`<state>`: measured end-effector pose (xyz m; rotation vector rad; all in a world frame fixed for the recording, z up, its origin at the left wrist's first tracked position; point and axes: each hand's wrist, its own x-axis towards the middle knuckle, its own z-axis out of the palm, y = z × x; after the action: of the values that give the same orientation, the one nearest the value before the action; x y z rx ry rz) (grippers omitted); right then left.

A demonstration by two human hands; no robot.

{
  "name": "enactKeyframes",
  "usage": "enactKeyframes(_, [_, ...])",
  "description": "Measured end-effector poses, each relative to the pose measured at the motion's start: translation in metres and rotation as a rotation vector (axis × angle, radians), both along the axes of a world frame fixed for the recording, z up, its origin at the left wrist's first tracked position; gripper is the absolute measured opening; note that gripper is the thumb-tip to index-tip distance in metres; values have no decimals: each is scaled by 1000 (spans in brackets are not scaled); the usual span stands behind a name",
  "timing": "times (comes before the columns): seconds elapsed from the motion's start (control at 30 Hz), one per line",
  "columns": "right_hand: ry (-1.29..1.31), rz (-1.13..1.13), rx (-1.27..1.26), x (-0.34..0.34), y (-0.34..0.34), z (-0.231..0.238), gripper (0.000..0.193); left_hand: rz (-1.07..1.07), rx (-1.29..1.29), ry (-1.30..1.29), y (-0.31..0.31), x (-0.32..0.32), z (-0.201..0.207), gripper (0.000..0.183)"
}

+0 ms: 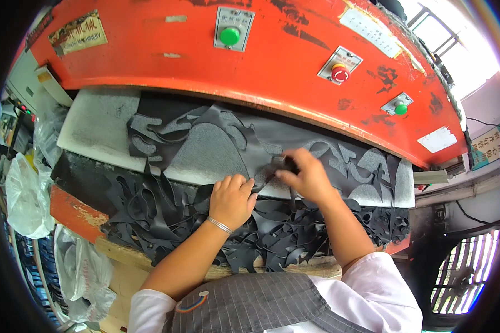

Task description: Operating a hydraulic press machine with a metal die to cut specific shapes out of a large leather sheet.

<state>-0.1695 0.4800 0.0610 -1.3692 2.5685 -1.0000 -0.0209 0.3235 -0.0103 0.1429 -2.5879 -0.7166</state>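
Before the red beam (144, 41): one black sheet (272, 134), flat on one pale board (97, 123), likely for support.
Left hand (232, 201): at the sheet, perhaps steadying it; cannot tell if your grip pinches.
Right hand (309, 176): nearer the beam, your grip curled at one dark piece (288, 163); hold unclear.
Scraps (272, 223): farthest from the beam, uncountable.

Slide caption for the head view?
Bare left hand and right hand at a thin black cut-out sheet, tangled black scraps nearer, orange-red metal panel beyond.
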Motion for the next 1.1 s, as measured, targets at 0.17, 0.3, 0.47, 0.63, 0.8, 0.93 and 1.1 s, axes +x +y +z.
enactKeyframes(0.17, [27, -124, -35, -6, -47, -6, 37, -4, 69, -29, 2, -2, 1, 32])
enactKeyframes(0.3, [24, -245, 156, -2, -81, -34, 48, 3, 92, 92, 3, -2, -10, 34])
enactKeyframes(0.47, [33, 45, 165, -13, -46, -28, 79, -13, 96, -3, -3, 3, -12, 38])
enactKeyframes(0.63, [109, 149, 156, -24, -37, -46, 94, -29, 127, -51, -3, 2, -10, 39])
enactKeyframes(0.8, [102, 93, 120, -19, -37, -45, 90, -26, 126, -70, -6, 2, -6, 42])
enactKeyframes(0.93, [115, 139, 101, -25, -35, -43, 91, -22, 119, -75, -7, 0, 4, 39])
enactKeyframes(1.1, [437, -221, -438, -29, 2, -11, 83, 37, 305, 89, -33, -7, 27, 31])
